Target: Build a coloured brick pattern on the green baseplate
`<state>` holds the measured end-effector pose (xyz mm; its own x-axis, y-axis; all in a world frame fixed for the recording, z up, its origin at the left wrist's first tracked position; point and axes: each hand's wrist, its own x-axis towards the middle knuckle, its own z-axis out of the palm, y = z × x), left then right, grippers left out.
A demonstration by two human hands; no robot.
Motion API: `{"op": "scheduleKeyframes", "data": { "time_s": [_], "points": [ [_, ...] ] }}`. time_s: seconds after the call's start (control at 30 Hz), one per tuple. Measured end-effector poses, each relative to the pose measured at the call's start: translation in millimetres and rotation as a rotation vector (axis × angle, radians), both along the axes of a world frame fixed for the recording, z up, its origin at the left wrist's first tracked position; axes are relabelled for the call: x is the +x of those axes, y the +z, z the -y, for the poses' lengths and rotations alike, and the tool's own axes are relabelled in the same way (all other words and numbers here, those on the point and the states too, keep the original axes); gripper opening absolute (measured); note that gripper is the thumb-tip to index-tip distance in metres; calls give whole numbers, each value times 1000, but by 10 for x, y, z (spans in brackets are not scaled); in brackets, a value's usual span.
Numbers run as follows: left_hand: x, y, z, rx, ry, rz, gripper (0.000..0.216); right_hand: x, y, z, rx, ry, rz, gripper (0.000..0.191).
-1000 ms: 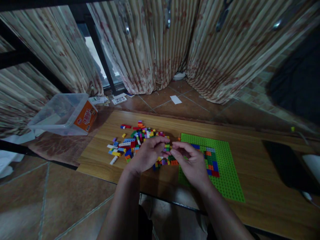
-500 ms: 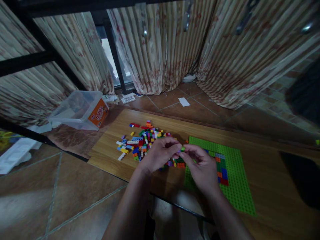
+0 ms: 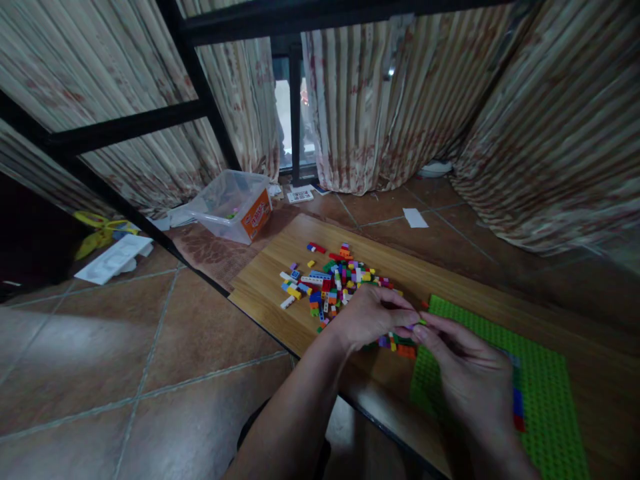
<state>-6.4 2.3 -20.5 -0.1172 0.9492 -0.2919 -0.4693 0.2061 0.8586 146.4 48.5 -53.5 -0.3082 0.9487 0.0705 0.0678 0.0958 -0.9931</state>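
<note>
Pinching small bricks [image 3: 423, 322] between the fingers of left hand [image 3: 373, 317] and right hand [image 3: 467, 367] calls for light, level pressure. Keep edges aligned.

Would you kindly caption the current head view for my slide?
Left hand and right hand pinch small bricks near a colourful brick pile and a green baseplate.

1. Small piece [image 3: 423, 322] between left hand [image 3: 367, 319] and right hand [image 3: 467, 367]: lime green and purple.
2. Baseplate [image 3: 545, 383], beneath the right hand: green, regular dotted stud grid.
3. Loose bricks [image 3: 326, 285], left of the hands: mixed red, blue, yellow, white, orange, green, purple.
4. Desk [image 3: 270, 273], beneath the hands: brown, wood-grained.
5. Box [image 3: 213, 217], well left of the hands: clear; label [image 3: 256, 215] orange, white characters.
6. Curtains [image 3: 345, 120], beyond the hands: beige-brown stripes, reddish blotches.
7. Floor tiles [image 3: 90, 340], left of the hands: reddish-brown, pale joints.
</note>
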Motion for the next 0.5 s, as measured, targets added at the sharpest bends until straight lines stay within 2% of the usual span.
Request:
{"op": "scheduleKeyframes", "data": {
  "time_s": [0.1,0.17,0.33,0.5],
  "points": [
    [-39,-7,17,27,-17,-19,30,-17,-42,-7,-64,-6,-59,31],
    [-86,-20,30,23,-10,-181,19,-34,-95,-8,-22,-3,-14,32],
    [-235,-32,75,24,38,-823,9,-116,-212,-3,267,80,210,26],
    [-278,-25,119,-26,-9,-1184,20,-207,-214,-11,453,204,339,26]
  ]
}}
